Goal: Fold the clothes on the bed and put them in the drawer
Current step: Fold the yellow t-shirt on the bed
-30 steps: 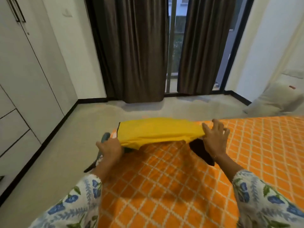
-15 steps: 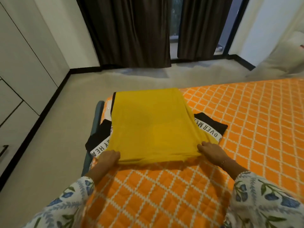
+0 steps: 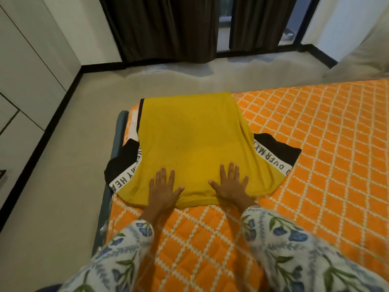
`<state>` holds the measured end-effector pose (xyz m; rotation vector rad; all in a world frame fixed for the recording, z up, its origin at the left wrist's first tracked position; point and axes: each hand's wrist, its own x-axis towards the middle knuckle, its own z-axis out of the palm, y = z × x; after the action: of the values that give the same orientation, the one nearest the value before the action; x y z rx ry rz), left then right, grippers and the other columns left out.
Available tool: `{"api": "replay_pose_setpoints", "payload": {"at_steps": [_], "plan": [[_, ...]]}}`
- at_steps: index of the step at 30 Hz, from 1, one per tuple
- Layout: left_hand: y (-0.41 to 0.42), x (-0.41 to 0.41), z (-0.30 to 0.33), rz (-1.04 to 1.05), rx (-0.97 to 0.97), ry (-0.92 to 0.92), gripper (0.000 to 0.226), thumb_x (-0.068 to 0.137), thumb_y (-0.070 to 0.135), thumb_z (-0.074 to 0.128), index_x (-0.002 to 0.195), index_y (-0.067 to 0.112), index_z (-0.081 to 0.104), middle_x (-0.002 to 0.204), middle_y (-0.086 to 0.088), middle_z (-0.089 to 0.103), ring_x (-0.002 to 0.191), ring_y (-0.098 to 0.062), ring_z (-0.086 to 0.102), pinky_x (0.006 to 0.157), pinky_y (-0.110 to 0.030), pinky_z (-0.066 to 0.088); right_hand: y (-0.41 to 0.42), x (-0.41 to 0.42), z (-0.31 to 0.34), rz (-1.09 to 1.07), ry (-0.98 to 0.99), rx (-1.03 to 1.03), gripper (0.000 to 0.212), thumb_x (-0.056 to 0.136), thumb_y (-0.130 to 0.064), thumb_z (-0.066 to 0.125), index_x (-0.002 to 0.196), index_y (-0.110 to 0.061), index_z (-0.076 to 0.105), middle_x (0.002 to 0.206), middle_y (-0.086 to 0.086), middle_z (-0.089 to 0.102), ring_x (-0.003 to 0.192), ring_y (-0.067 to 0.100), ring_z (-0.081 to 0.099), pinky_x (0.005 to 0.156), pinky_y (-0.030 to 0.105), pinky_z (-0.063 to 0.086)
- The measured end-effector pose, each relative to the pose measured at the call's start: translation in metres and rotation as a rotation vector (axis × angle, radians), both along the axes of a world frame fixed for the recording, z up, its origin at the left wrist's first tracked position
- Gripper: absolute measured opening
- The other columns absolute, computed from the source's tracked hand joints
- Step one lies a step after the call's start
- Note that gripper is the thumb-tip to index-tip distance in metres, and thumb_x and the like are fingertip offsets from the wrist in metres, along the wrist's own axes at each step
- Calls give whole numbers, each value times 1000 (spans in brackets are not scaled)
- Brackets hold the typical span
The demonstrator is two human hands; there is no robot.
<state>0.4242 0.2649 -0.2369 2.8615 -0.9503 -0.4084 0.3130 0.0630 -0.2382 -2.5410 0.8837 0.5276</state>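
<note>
Hands: left, right spread flat, pressing yellow garment's near edge, probably shirt.

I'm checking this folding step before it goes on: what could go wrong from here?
1. The yellow shirt lies near the bed's corner; pushing it forward might slide it off onto the floor.
2. Its black sleeves still stick out on both sides, so folding now may leave it lumpy.
3. Left hand and right hand press only the near hem; the far part may stay creased.
</note>
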Motion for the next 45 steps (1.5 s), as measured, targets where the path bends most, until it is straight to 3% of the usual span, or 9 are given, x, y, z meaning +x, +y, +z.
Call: {"api": "replay_pose_setpoints", "payload": {"at_steps": [7, 14, 16, 22, 26, 32, 39, 43, 45], "plan": [[34, -40, -19, 63, -79, -18, 109, 64, 86, -22, 150, 25, 3, 159, -3, -2, 147, -23, -3, 114, -39, -9, 20, -50, -14, -61, -144, -119, 119, 44, -90, -27, 149, -37, -11, 157, 2, -24, 144, 26, -22, 108, 64, -10], [63, -95, -20, 37, -89, 4, 90, 86, 77, 4, 148, 15, 26, 154, -9, 14, 140, -35, 28, 111, -41, 7, 51, -112, -9, -73, -82, -39, 127, 32, -91, -33, 144, -31, -24, 155, 1, -30, 143, 25, -26, 108, 63, -11], [68, -110, -14, 47, -93, 27, 113, 68, 87, -15, 150, 13, 8, 156, -6, -6, 146, -31, 9, 114, -41, 0, 56, -125, 1, -71, -60, -25, 135, 27, -90, -35, 148, -32, -18, 155, 2, -28, 143, 25, -24, 108, 64, -10], [29, -79, 18, 53, -128, 14, 91, 91, 70, 4, 127, 7, 58, 138, -20, 50, 126, -38, 49, 99, -54, 41, 30, -88, 8, 19, -188, -186, 91, 88, -72, -2, 142, -14, 43, 148, 18, 36, 131, 40, 43, 92, 69, 37], [16, -44, -2, -3, -54, 1, 84, 92, 69, 9, 138, 9, 46, 145, -20, 41, 133, -36, 41, 109, -48, 19, 10, -67, -6, 45, -166, -165, 114, 48, -86, -34, 142, -25, -20, 148, 1, -28, 146, 25, -14, 110, 63, -1], [33, -57, -30, 26, -87, -54, 80, 92, 70, 14, 143, 14, 41, 149, -15, 37, 138, -27, 24, 110, -45, 14, 23, -83, -23, 7, -185, -176, 77, 89, -74, 11, 145, -28, 36, 151, 11, 35, 138, 32, 35, 99, 70, 26], [53, -91, -24, 26, -103, -29, 80, 91, 70, 15, 144, 15, 37, 149, -15, 36, 139, -27, 23, 112, -40, 8, 40, -121, -24, 13, -227, -211, 81, 87, -76, 6, 148, -28, 29, 155, 8, 26, 142, 31, 25, 107, 66, 18], [57, -100, -11, -31, -108, -3, 101, 77, 81, -8, 151, 16, 18, 158, -9, 8, 146, -27, 9, 115, -41, 2, 40, -125, -17, 17, -179, -211, 108, 58, -86, -28, 149, -30, -9, 160, 3, -10, 147, 25, -7, 111, 61, -7], [65, -94, 8, -36, -195, 12, 89, 84, 70, 7, 147, 11, 30, 156, -15, 20, 144, -31, 22, 115, -45, 21, 50, -115, -6, 27, -186, -182, 118, 52, -87, -30, 151, -27, -7, 159, 6, -12, 147, 26, -9, 110, 60, -7]]}}
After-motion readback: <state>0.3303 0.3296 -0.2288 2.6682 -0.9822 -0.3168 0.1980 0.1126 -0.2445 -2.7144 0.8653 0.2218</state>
